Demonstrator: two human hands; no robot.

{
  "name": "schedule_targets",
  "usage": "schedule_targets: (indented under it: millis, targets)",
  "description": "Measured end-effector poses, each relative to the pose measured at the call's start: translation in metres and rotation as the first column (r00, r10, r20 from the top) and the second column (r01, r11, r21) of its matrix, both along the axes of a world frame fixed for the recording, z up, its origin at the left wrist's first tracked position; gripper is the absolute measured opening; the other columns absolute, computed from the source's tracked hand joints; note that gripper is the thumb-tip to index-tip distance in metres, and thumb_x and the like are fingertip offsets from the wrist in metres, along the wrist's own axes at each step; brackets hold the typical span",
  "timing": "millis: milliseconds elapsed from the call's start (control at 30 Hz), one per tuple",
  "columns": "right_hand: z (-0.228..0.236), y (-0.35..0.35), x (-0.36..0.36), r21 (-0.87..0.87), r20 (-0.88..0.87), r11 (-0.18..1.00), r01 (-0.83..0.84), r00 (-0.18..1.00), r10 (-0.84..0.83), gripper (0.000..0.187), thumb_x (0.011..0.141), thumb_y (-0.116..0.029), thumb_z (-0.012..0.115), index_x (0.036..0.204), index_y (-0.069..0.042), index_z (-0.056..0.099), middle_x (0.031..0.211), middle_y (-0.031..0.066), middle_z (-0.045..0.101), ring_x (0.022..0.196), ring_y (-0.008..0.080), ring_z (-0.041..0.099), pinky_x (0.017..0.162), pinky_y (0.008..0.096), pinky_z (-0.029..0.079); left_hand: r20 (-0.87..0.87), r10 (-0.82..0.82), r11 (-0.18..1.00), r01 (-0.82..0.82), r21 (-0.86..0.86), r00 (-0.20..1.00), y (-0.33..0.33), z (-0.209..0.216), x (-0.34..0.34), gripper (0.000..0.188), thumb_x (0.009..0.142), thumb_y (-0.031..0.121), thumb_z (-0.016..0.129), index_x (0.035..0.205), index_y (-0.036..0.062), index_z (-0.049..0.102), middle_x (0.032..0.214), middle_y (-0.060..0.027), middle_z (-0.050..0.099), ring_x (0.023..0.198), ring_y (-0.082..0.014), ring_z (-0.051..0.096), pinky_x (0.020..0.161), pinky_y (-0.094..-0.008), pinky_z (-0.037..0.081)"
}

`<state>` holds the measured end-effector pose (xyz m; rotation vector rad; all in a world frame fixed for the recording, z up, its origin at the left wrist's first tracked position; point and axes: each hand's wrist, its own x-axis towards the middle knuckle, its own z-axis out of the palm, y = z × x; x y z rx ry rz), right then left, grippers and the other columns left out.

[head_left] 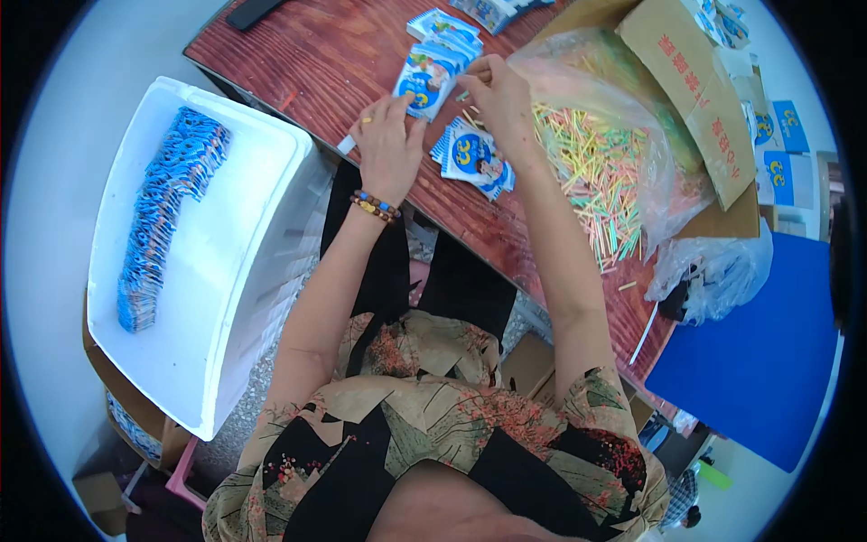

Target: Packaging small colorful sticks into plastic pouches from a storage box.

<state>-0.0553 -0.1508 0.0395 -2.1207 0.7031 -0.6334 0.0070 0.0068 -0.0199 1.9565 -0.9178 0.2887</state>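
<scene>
A blue and white printed packet lies at the front of a loose row of similar packets on the table. My left hand, with beads at its wrist, has its thumb and index finger at this packet's near end, closed on it. At the packet's right edge is my right hand, thumb and fingertips pinched together. Whatever is between them is too small to make out. Just below, between my hands, a small pile of blue and white packets rests near the table edge.
Pastel-coloured short sticks spill from a plastic bag in a cardboard box on the right. The reddish wooden table lies ahead. At left, a white bin holds a long row of blue packets. A clear plastic bag hangs near the table's right side.
</scene>
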Motion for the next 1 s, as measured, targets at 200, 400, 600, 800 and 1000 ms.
schedule_targets:
  millis: [200, 400, 600, 800, 1000]
  targets:
    - [0.021, 0.013, -0.090, -0.233, -0.457, 0.971, -0.053, 0.887, -0.062, 0.040, 0.071, -0.032, 0.075, 0.095, -0.003, 0.063, 0.088, 0.0097, 0.064, 0.082, 0.0258, 0.062, 0.071, 0.0351, 0.047, -0.052, -0.150, 0.981, 0.155, 0.117, 0.987, 0.000, 0.017, -0.025, 0.036, 0.075, 0.028, 0.072, 0.104, 0.0099, 0.060, 0.103, -0.0066, 0.056, 0.103, -0.0274, 0.048, 0.086, -0.0438, 0.033]
    - [0.004, 0.015, -0.105, -0.249, -0.332, 0.969, 0.001, 0.939, -0.087, 0.048, 0.066, -0.030, 0.079, 0.101, -0.002, 0.061, 0.097, 0.0115, 0.058, 0.093, 0.0258, 0.058, 0.077, 0.0352, 0.045, -0.091, -0.130, 0.954, 0.149, 0.261, 0.987, -0.008, 0.016, -0.036, 0.045, 0.069, 0.027, 0.077, 0.105, 0.0110, 0.056, 0.097, -0.0049, 0.054, 0.099, -0.0269, 0.046, 0.081, -0.0446, 0.031]
    - [-0.012, 0.002, -0.107, -0.046, -0.189, 0.998, 0.045, 0.980, -0.053, 0.033, 0.066, -0.017, 0.079, 0.089, -0.001, 0.061, 0.079, 0.0062, 0.056, 0.073, 0.0154, 0.055, 0.064, 0.0285, 0.044, -0.175, -0.123, 0.972, 0.154, 0.176, 0.977, -0.009, 0.012, -0.037, 0.045, 0.066, 0.021, 0.080, 0.102, 0.0113, 0.055, 0.095, -0.0039, 0.055, 0.097, -0.0261, 0.047, 0.080, -0.0435, 0.031]
    - [-0.021, -0.001, -0.106, -0.098, -0.026, 0.995, 0.028, 0.999, -0.031, 0.011, 0.075, -0.012, 0.072, 0.081, -0.003, 0.067, 0.072, 0.0046, 0.056, 0.068, 0.0134, 0.053, 0.062, 0.0281, 0.043, -0.170, -0.096, 0.974, 0.128, 0.186, 0.981, -0.009, 0.010, -0.035, 0.042, 0.066, 0.022, 0.080, 0.098, 0.0106, 0.055, 0.091, -0.0036, 0.056, 0.096, -0.0266, 0.049, 0.080, -0.0439, 0.032]
    - [-0.020, -0.003, -0.111, -0.456, 0.133, 0.890, 0.027, 0.990, 0.038, 0.011, 0.083, -0.013, 0.065, 0.089, -0.008, 0.073, 0.091, 0.0089, 0.067, 0.088, 0.0179, 0.063, 0.076, 0.0274, 0.049, -0.221, -0.090, 0.966, 0.139, 0.217, 0.971, -0.006, 0.012, -0.034, 0.049, 0.069, 0.027, 0.080, 0.106, 0.0091, 0.054, 0.101, -0.0052, 0.058, 0.098, -0.0274, 0.050, 0.080, -0.0448, 0.035]
